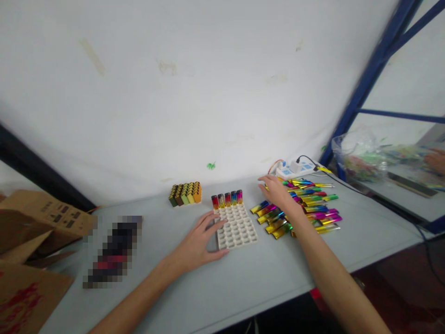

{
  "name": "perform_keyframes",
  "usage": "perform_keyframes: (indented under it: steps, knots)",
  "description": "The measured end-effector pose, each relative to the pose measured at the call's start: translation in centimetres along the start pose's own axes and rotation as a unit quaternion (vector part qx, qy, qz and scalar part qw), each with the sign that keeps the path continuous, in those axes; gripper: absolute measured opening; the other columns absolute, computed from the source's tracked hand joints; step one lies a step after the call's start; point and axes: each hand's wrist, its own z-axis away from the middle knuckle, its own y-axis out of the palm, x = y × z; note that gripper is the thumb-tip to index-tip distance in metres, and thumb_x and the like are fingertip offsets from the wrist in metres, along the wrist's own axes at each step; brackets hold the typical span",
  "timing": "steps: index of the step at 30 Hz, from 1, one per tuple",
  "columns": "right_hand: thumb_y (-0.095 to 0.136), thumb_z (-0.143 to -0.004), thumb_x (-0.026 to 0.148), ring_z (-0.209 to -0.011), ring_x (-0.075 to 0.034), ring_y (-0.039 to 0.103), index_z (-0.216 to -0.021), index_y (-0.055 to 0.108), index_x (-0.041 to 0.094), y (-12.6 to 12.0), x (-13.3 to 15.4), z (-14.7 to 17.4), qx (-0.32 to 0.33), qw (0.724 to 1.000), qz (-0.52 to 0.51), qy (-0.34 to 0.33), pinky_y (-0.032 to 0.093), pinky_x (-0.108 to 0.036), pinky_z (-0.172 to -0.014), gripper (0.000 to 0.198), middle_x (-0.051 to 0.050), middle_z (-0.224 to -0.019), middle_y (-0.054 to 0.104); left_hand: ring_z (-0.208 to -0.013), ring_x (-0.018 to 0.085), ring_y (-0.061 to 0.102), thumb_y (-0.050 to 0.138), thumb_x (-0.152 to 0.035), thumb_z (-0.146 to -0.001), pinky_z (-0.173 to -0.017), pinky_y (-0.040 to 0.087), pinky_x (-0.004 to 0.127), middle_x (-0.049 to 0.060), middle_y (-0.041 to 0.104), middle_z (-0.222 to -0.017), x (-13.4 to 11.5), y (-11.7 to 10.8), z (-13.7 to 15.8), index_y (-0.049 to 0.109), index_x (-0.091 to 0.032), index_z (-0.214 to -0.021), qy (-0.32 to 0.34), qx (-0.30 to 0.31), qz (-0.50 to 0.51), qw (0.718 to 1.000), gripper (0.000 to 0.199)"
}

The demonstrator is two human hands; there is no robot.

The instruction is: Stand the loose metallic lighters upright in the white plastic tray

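A white tray [237,228] with rows of small pockets lies on the table in front of me. Several coloured lighters with dark tops [227,199] stand upright along its far row; the nearer pockets hold nothing. My left hand [198,243] rests at the tray's left side, fingers spread over its edge and thumb by the near corner. Over the left part of a pile of shiny metallic-coloured lighters [313,200], my right hand [275,191] reaches out with fingers extended. No lighter shows in it, and its underside is hidden.
Upright lighters in a block [185,193] stand near the wall at back left. A power strip [295,170] with cables lies behind the pile. Cardboard boxes [41,218] and a pixelated dark item [114,253] are on the left. Right, beyond a blue frame [361,88], a plastic bag and another person's hand appear.
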Motion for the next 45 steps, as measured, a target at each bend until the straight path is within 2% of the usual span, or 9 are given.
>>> perform_keyframes:
  steps: [4,13,21,25,27,31,34,40,45]
  knots:
    - [0.051,-0.095,0.007,-0.130,-0.034,0.061,-0.126,0.070,0.009,0.7,-2.3,0.6,0.017,0.998,0.036,0.058,0.042,-0.049,-0.114,0.037,-0.025,-0.134,0.069,-0.151,0.036,0.039,0.082,-0.044,-0.086,-0.124,0.039,0.056,0.014,0.052,-0.154,0.1,0.1,0.1,0.056,-0.027,-0.150,0.006,-0.003,0.001,1.000,0.071]
    - [0.067,-0.091,0.014,-0.105,-0.029,0.074,-0.114,0.079,0.017,0.7,-2.0,-0.2,0.005,0.999,0.006,0.052,0.051,-0.039,-0.102,0.026,-0.016,-0.105,0.081,-0.152,0.037,0.038,0.081,-0.046,-0.086,-0.124,0.038,0.058,0.015,0.049,-0.157,0.1,0.1,0.0,0.055,-0.026,-0.150,-0.004,0.008,0.002,1.000,0.072]
    - [0.061,-0.100,0.024,-0.108,-0.026,0.074,-0.109,0.079,0.020,-1.2,1.8,-0.5,-0.068,0.988,-0.131,-0.052,0.055,-0.039,-0.101,0.021,-0.010,-0.113,0.081,-0.152,0.036,0.038,0.081,-0.048,-0.087,-0.125,0.038,0.058,0.015,0.049,-0.157,0.1,0.1,0.0,0.055,-0.026,-0.150,-0.003,0.010,0.008,1.000,0.071]
    - [0.056,-0.104,0.037,-0.070,-0.021,0.075,-0.116,0.075,0.022,-1.4,4.7,0.4,-0.034,0.958,-0.274,-0.074,0.059,-0.033,-0.077,0.027,-0.004,-0.085,0.080,-0.153,0.037,0.037,0.081,-0.047,-0.087,-0.125,0.038,0.059,0.015,0.049,-0.156,0.2,0.2,0.0,0.056,-0.025,-0.149,-0.002,0.005,0.005,1.000,0.071]
    - [0.051,-0.106,0.043,-0.052,-0.016,0.067,-0.120,0.069,0.022,-1.3,5.7,0.8,0.001,0.948,-0.313,-0.055,0.056,-0.029,-0.063,0.031,-0.003,-0.090,0.079,-0.152,0.036,0.038,0.082,-0.046,-0.086,-0.124,0.039,0.058,0.015,0.050,-0.155,0.1,0.2,0.0,0.057,-0.025,-0.148,0.003,-0.001,0.004,1.000,0.070]
    - [0.042,-0.109,0.047,-0.044,-0.012,0.060,-0.112,0.062,0.021,-1.6,6.2,0.9,0.023,0.944,-0.328,-0.032,0.049,-0.027,-0.055,0.033,-0.001,-0.084,0.074,-0.151,0.037,0.039,0.083,-0.041,-0.085,-0.123,0.041,0.057,0.016,0.052,-0.153,-0.2,0.4,0.0,0.058,-0.023,-0.146,0.014,-0.020,0.003,1.000,0.068]
    - [0.040,-0.109,0.048,-0.053,-0.016,0.063,-0.106,0.065,0.020,-1.9,5.8,0.7,0.012,0.957,-0.288,0.004,0.049,-0.028,-0.060,0.038,0.000,-0.070,0.069,-0.150,0.038,0.040,0.083,-0.039,-0.083,-0.122,0.042,0.058,0.018,0.053,-0.151,-0.4,0.7,0.1,0.058,-0.021,-0.146,0.016,-0.037,-0.001,0.999,0.070]
    - [0.055,-0.100,0.029,-0.113,-0.025,0.068,-0.120,0.076,0.019,-0.8,4.5,0.3,-0.042,0.972,-0.228,-0.041,0.051,-0.039,-0.104,0.030,-0.013,-0.118,0.069,-0.149,0.038,0.042,0.083,-0.038,-0.082,-0.121,0.043,0.059,0.018,0.053,-0.151,-0.4,0.8,0.0,0.059,-0.021,-0.146,0.018,-0.047,0.001,0.999,0.070]
    - [0.059,-0.095,0.024,-0.108,-0.027,0.067,-0.125,0.076,0.017,-0.8,3.3,0.2,-0.063,0.978,-0.196,-0.035,0.053,-0.043,-0.102,0.035,-0.012,-0.106,0.068,-0.150,0.038,0.042,0.084,-0.039,-0.082,-0.122,0.043,0.057,0.018,0.053,-0.151,-0.3,0.7,0.1,0.058,-0.020,-0.146,0.020,-0.045,-0.004,0.999,0.072]
